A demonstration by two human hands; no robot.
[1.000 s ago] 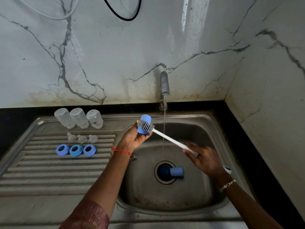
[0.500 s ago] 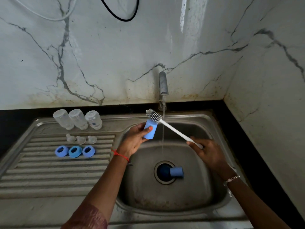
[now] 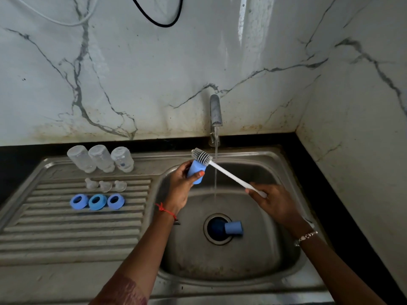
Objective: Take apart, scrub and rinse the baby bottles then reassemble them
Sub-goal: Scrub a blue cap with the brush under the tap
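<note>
A white wall [image 3: 154, 73] veined with grey backs a steel sink [image 3: 253, 271] set in a black counter [image 3: 308, 172]. Over the left part of the basin the left hand [image 3: 179, 190] grips a blue cap [image 3: 195, 172], fingers behind it and the thumb curled across its front. The grey bristle head of a brush [image 3: 201, 156] sits at the cap's upper end; whether the bristles go inside the cap cannot be told. The brush's white handle slants down to the right, where the right hand [image 3: 273, 201] pinches its lower end between thumb and fingers. A thin stream of water [image 3: 216, 172] falls from the tap [image 3: 215, 111] just right of the cap and crosses behind the handle without touching the cap.

A second blue cap [image 3: 234, 227] lies on its side at the bottom of the basin, touching the right edge of the drain [image 3: 212, 227].

On the ribbed drainboard [image 3: 66, 234] to the left, three clear bottles [image 3: 100, 158] stand in a row at the back. In front of them lie three clear teats [image 3: 105, 186], and nearer the person three blue rings [image 3: 97, 201], side by side.

A red thread [image 3: 165, 209] circles the left wrist and a bracelet [image 3: 307, 236] the right. A black and a white cable [image 3: 158, 20] hang across the top of the wall
</note>
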